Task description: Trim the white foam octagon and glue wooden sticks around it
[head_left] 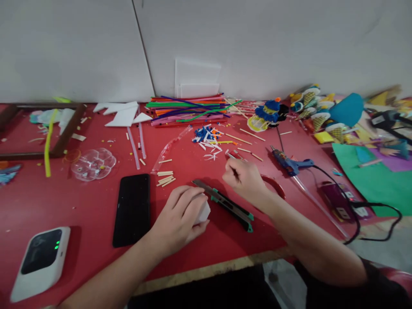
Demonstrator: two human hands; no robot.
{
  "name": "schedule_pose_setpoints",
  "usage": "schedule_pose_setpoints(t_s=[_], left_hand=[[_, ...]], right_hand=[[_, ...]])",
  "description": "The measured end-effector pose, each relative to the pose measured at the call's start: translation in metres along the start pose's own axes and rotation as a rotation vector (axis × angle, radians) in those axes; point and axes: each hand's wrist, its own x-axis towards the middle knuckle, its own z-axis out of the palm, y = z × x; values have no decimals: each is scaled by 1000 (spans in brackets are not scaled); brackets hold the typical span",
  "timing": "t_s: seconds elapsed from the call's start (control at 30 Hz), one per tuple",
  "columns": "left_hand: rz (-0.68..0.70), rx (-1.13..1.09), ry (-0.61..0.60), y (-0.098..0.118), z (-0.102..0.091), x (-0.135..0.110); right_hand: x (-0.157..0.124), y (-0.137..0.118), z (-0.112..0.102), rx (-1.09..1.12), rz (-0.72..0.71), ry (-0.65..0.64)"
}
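My left hand (pixel 180 219) rests on the red table (pixel 96 206) with its fingers curled over a small white foam piece (pixel 203 212). My right hand (pixel 244 180) reaches forward, fingers pinched near some small thin sticks (pixel 240 156); what it grips is too small to name. A green and black utility knife (pixel 227 204) lies on the table between the two hands.
A black phone (pixel 132 209) lies left of my left hand, a white device (pixel 41 262) at the near left. Coloured straws (pixel 189 109), cut straw bits (pixel 207 137), a blue glue gun (pixel 289 164) with cable, a clear plastic tray (pixel 93 164) and paper crafts (pixel 322 111) surround the work area.
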Motion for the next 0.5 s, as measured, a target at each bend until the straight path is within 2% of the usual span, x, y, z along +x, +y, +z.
schedule_pose_setpoints(t_s=[0.2,0.3,0.4,0.5], left_hand=[[-14,-43,5,-4,5,-6],[-16,-68,46,-7,6,-5],[-28,-93,118,-8,6,-4],[-109,-103,195,-6,5,-4]], right_hand=[[77,17,4,-197,69,-98],[102,20,9,-271,69,-165],[102,16,9,-309,46,-180],[78,6,5,-325,-2,-183]])
